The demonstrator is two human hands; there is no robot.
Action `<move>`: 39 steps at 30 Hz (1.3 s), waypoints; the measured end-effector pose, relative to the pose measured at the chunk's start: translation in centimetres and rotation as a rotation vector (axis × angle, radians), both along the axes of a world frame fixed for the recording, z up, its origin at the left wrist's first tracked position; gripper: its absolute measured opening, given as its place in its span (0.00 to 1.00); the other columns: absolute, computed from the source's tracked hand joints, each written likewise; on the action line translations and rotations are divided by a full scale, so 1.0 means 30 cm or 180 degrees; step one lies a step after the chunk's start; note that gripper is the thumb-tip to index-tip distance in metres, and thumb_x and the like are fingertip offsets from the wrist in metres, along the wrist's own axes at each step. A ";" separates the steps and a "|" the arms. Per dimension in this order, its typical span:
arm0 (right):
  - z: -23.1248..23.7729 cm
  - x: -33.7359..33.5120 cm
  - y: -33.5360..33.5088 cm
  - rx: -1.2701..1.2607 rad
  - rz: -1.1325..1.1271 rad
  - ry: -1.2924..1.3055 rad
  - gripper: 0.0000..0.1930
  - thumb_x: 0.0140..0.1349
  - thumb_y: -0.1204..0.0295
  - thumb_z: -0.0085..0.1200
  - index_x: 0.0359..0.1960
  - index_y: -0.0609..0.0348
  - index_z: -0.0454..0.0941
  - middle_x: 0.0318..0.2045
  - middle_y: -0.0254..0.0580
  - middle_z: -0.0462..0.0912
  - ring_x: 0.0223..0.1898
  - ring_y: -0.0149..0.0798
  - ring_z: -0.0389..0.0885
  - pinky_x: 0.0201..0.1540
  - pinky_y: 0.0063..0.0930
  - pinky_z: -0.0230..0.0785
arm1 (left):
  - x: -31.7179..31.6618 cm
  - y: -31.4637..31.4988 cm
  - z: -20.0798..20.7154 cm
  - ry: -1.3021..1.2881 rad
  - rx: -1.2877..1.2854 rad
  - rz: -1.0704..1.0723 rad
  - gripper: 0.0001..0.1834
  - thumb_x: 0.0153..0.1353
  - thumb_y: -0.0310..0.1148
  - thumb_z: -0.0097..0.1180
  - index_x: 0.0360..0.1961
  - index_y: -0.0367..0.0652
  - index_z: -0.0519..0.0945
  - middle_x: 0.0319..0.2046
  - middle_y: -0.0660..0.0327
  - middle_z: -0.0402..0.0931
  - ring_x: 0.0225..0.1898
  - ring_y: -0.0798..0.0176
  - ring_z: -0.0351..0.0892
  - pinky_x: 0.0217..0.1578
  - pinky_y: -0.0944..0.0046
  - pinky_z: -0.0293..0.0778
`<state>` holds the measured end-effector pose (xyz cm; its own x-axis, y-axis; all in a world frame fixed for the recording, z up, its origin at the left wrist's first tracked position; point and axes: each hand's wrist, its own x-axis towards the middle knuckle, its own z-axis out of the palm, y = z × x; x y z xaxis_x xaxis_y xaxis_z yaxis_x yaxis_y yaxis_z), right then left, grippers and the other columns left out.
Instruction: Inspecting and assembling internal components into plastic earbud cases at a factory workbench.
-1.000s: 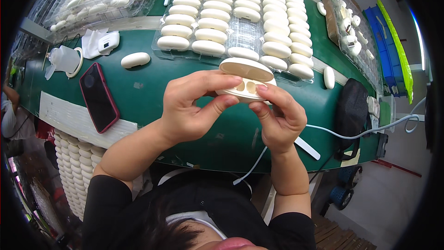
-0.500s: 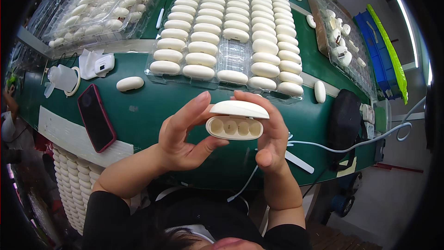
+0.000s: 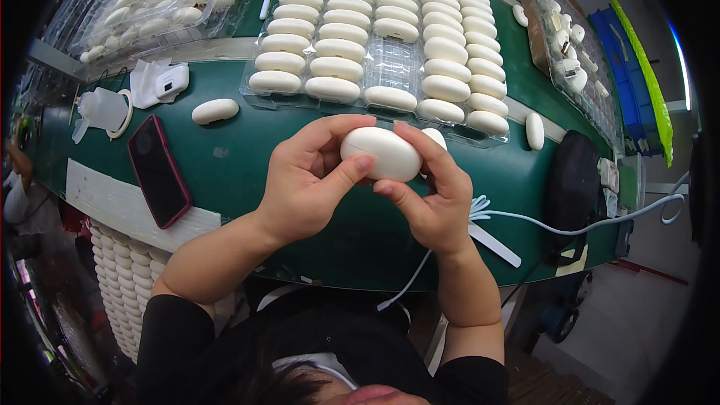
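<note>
Held in front of me is a white oval earbud-style charging case [image 3: 384, 153], its lid closed and its smooth outer face showing. My left hand [image 3: 311, 169] grips its left end, the thumb flat across the front. On the right end, my right hand [image 3: 439, 195] pinches it between the fingers above and the thumb below. Part of another white piece [image 3: 433, 137] shows just behind my right fingers; I cannot tell what it is. Beyond my hands, a clear plastic tray [image 3: 391, 64] holds rows of similar white cases, with a gap in its middle column.
A phone [image 3: 159, 172] and a loose white case [image 3: 215, 111] lie to the left; another case [image 3: 535, 131] lies right of the tray. A pale cable [image 3: 555, 238] crosses the green table [image 3: 352, 247] beside a black pouch [image 3: 571, 184]. More filled trays [image 3: 161, 7] stand far left.
The case stood open with its row of round hollows showing; now it is closed. Both hands have turned it and moved slightly up, the right thumb coming in against its lower edge.
</note>
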<state>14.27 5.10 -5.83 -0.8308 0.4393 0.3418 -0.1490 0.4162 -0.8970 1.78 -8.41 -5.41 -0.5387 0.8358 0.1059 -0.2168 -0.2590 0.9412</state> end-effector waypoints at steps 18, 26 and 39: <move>-0.040 -0.018 -0.019 0.0217 -0.0758 0.0165 0.19 0.67 0.59 0.50 0.48 0.63 0.72 0.27 0.42 0.80 0.26 0.34 0.78 0.29 0.24 0.71 | 0.027 0.013 -0.021 0.1146 -0.0145 -0.0178 0.30 0.53 0.19 0.64 0.58 0.38 0.69 0.48 0.55 0.76 0.46 0.64 0.79 0.47 0.65 0.78; 0.005 0.004 0.034 -0.1334 -0.0541 0.0249 0.15 0.70 0.64 0.46 0.48 0.63 0.74 0.30 0.38 0.79 0.30 0.29 0.75 0.33 0.22 0.68 | 0.019 0.015 -0.006 0.0616 -0.0143 -0.0096 0.27 0.53 0.17 0.62 0.56 0.37 0.72 0.47 0.56 0.76 0.47 0.64 0.79 0.46 0.67 0.78; 0.072 0.017 0.101 -0.0771 -0.0216 -0.0229 0.19 0.51 0.79 0.66 0.44 0.65 0.74 0.39 0.40 0.80 0.41 0.32 0.80 0.46 0.24 0.72 | -0.057 0.022 -0.018 0.1637 0.0190 0.1127 0.25 0.52 0.19 0.61 0.53 0.38 0.72 0.40 0.59 0.75 0.32 0.72 0.79 0.35 0.72 0.76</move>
